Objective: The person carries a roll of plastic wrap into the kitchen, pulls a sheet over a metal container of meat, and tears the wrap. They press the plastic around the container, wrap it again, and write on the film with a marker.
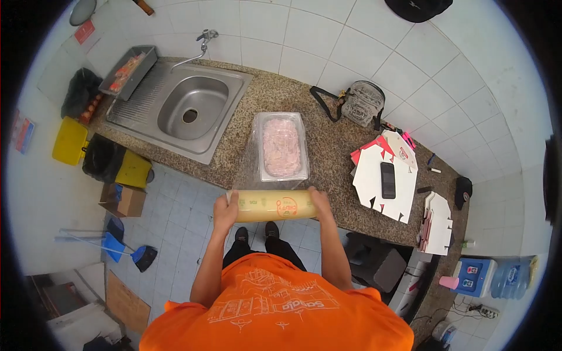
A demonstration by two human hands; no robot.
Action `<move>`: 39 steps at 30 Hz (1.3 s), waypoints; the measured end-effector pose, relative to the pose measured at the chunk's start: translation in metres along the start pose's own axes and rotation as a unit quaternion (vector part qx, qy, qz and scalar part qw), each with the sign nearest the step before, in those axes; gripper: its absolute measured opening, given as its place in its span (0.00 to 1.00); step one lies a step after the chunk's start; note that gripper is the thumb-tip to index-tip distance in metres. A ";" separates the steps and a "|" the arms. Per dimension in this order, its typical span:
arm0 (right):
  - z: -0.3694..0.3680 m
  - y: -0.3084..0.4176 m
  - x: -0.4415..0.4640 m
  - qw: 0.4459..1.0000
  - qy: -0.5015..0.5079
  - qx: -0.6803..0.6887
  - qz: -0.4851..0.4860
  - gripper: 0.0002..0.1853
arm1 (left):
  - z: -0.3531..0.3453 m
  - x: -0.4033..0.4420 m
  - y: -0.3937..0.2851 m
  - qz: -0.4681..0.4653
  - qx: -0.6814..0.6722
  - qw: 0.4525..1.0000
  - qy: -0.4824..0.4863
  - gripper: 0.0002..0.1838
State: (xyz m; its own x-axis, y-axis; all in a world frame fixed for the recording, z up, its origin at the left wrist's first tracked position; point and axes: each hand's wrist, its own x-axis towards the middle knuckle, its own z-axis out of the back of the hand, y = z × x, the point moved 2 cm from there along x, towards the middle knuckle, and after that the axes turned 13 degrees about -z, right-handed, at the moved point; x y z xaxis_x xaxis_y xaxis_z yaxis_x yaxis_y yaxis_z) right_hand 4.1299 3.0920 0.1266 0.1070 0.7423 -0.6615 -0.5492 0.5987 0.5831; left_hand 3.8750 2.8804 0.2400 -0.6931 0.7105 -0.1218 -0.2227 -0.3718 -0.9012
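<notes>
A wide yellowish roll of clear film (275, 206) spans the space between my hands at the counter's front edge. My left hand (225, 212) grips its left end, and my right hand (319, 203) is closed on the right end. Just beyond the roll, a rectangular metal tray (306, 167) stands on the speckled counter (234, 137). Pale pink minced food (281, 147) fills the tray. Transparent film lies around and under the tray and reaches back toward the roll.
A steel sink (193, 108) with a faucet (205, 38) is at the left, beside a grey tray (132, 73). White cardboard pieces (369, 169) with a phone (387, 180) lie right, near a small bag (364, 104). A yellow bin (132, 169) stands below the sink.
</notes>
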 end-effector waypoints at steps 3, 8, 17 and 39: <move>-0.023 -0.008 0.008 0.950 0.246 0.163 -0.101 0.26 | 0.009 0.004 -0.014 -0.097 0.014 0.994 -0.039 0.23; -0.028 -0.009 -0.039 0.901 0.311 0.234 -0.192 0.22 | 0.028 0.024 -0.104 -0.232 0.188 0.954 0.014 0.23; -0.088 -0.059 -0.064 0.806 0.400 0.287 -0.328 0.23 | 0.012 0.049 -0.108 -0.226 0.356 0.905 0.061 0.23; -0.203 -0.202 0.003 0.846 0.266 0.325 -0.329 0.17 | -0.146 0.050 -0.030 -0.591 0.361 0.682 0.236 0.37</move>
State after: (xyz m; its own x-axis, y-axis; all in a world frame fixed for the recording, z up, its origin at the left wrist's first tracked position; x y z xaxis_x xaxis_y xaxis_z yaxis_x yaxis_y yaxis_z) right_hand 4.0726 2.9122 -0.0887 -0.2709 0.0482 -0.9614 0.0747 0.9968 0.0289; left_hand 3.9469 3.0144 0.2005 0.5224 0.8187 0.2384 -0.8322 0.5505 -0.0666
